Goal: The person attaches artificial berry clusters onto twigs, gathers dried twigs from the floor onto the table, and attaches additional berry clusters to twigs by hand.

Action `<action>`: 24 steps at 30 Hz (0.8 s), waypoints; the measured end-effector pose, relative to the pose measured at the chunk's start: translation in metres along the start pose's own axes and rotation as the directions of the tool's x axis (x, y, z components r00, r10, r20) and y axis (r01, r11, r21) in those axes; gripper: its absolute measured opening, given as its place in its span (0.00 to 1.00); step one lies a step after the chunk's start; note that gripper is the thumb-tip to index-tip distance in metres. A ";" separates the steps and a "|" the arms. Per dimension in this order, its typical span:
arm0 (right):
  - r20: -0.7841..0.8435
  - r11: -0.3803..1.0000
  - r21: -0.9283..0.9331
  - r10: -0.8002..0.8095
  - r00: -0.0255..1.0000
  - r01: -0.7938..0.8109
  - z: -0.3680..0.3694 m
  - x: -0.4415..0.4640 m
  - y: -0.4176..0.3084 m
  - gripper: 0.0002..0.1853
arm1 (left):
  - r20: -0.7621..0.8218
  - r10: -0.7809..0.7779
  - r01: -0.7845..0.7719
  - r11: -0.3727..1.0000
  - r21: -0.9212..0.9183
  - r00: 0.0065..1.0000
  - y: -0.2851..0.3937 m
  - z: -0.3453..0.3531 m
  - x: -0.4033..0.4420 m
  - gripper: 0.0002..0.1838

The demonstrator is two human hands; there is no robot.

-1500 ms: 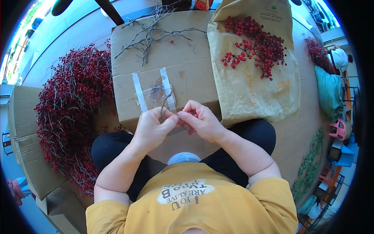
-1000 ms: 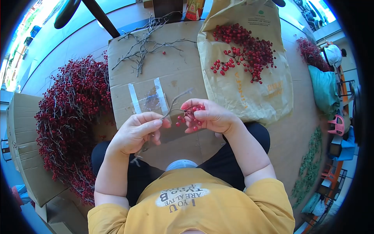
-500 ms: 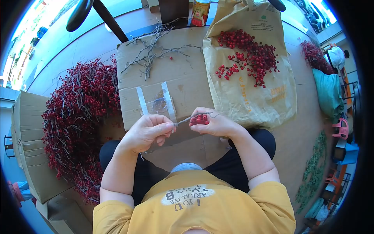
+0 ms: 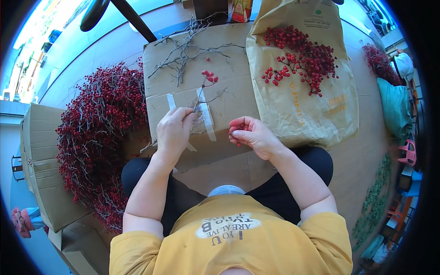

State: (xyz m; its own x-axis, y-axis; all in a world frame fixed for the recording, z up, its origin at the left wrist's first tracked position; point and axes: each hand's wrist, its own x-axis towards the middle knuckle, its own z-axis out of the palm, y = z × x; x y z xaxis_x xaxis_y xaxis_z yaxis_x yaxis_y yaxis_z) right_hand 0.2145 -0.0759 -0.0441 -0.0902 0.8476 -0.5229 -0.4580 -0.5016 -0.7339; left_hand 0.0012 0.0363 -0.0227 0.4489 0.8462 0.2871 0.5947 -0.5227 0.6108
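Pinched in my left hand (image 4: 173, 133) is a grey twig (image 4: 200, 97) with a few red berries (image 4: 209, 77) at its tip. The twig points up over the cardboard box (image 4: 229, 75). My right hand (image 4: 256, 140) has its fingers curled around several loose red berries (image 4: 238, 133), just above the box's near edge. Bare grey branches (image 4: 182, 52) lie at the far left of the box. Clusters of red berries (image 4: 316, 64) lie on a brown paper bag (image 4: 293, 114) to the right.
A big heap of red-berried branches (image 4: 98, 119) is on the floor at my left, beside a cardboard carton (image 4: 46, 160). A jar (image 4: 240, 10) with a red label stands behind the box. Green foliage (image 4: 373, 197) and a teal sack (image 4: 394, 107) are at the right.
My left hand has moved up and away from my right hand, taking the twig with it. The twig now points upward, berries at its tip. My view has shifted slightly.
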 end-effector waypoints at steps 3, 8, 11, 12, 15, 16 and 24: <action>-0.128 0.986 -0.103 -0.143 0.981 0.130 0.011 0.004 0.007 0.07 | -0.019 0.065 -0.063 0.992 0.110 0.998 0.000 0.011 -0.002 0.06; -0.172 0.916 -0.280 -0.342 0.924 0.287 0.010 0.007 0.009 0.04 | -0.025 0.121 -0.110 0.958 0.264 0.992 0.000 0.021 0.001 0.05; -0.185 0.990 0.008 -0.137 0.973 0.141 0.007 0.008 0.001 0.04 | 0.032 0.147 -0.149 0.938 0.312 0.989 -0.003 0.021 -0.001 0.06; -0.161 0.984 0.122 -0.108 0.981 0.129 0.005 0.007 -0.002 0.04 | 0.045 0.107 -0.115 0.953 0.279 0.993 -0.003 0.020 -0.002 0.06; -0.099 0.937 0.342 -0.041 0.994 0.073 0.003 0.005 -0.007 0.04 | 0.083 -0.052 0.040 0.988 0.146 0.995 -0.002 0.015 -0.004 0.07; -0.098 0.939 0.340 -0.028 0.995 0.060 0.006 0.006 -0.007 0.04 | 0.095 -0.126 0.118 0.990 0.079 0.988 -0.001 0.012 -0.004 0.07; -0.020 0.970 0.227 -0.088 0.996 0.090 0.028 0.016 0.003 0.06 | 0.292 -0.358 0.462 0.711 -0.531 0.887 0.001 0.006 -0.016 0.11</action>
State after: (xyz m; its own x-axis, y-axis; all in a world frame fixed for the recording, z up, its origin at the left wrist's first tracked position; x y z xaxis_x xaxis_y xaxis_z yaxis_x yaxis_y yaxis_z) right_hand 0.1871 -0.0589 -0.0430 -0.0323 0.8849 -0.4647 -0.6527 -0.3708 -0.6607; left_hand -0.0007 0.0216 -0.0309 0.3802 0.9072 -0.1798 0.2761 0.0742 0.9583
